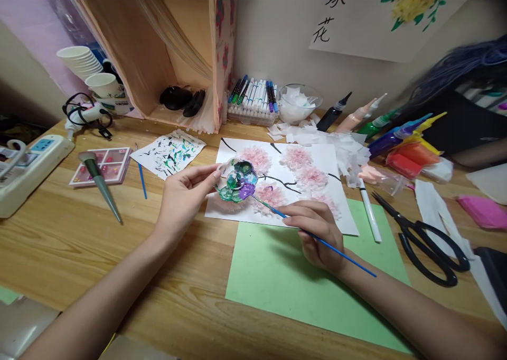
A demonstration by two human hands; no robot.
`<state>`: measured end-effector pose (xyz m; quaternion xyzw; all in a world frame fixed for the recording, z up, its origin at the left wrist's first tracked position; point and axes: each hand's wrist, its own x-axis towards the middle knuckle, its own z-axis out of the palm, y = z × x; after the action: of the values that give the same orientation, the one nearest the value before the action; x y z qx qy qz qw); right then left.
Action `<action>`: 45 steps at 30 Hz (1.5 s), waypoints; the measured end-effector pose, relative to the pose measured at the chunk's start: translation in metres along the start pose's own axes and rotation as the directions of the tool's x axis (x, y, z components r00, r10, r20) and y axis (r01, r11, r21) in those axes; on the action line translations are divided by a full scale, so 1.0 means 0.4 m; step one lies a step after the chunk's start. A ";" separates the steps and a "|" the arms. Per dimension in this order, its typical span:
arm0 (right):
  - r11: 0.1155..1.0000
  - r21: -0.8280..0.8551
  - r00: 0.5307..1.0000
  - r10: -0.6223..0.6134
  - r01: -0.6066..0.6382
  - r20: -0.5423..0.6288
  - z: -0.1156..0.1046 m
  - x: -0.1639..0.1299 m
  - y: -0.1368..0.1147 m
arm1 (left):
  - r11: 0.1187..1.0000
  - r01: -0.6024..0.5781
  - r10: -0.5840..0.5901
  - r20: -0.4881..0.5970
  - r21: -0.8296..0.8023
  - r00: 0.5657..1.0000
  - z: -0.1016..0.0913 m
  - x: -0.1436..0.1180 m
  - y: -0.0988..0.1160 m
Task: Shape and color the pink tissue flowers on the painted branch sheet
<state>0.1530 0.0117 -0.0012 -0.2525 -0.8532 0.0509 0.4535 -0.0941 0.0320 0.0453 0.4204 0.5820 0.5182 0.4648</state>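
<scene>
My left hand (182, 196) holds a small clear paint palette (237, 180) smeared with green, blue and purple paint, lifted just above the desk. My right hand (317, 233) grips a thin blue paintbrush (336, 250), its tip reaching into the purple paint on the palette. Under both lies a white sheet (340, 204) with black branches and pink tissue flowers, partly on a light green sheet (277, 275).
Black scissors (430, 246) and a white pen (370, 212) lie right of the sheets. Paint tubes (396, 138), a marker tray (253, 104), a bowl of tissue (297, 104), a test-stroke paper (168, 153), a pink palette (101, 166) and a power strip (27, 170) ring the desk. Another person's dark sleeve (463, 122) is at far right.
</scene>
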 end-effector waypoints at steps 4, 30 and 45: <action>1.000 -0.017 1.000 0.009 -0.009 0.007 0.002 0.002 0.005 | 1.000 0.020 -0.020 0.007 0.000 1.000 0.002 -0.004 0.007; 0.970 -0.052 0.933 0.211 -0.236 -0.291 0.006 -0.015 0.040 | 1.000 -0.007 0.008 -0.015 0.021 1.000 -0.007 0.004 0.000; 0.967 -0.042 0.935 0.233 -0.253 -0.268 0.005 -0.012 0.039 | 1.000 -0.009 0.009 -0.019 0.030 1.000 -0.006 0.006 -0.001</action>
<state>0.1598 0.0231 -0.0110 -0.3775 -0.7497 0.0404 0.5421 -0.0969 0.0337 0.0449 0.4250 0.5922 0.5155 0.4504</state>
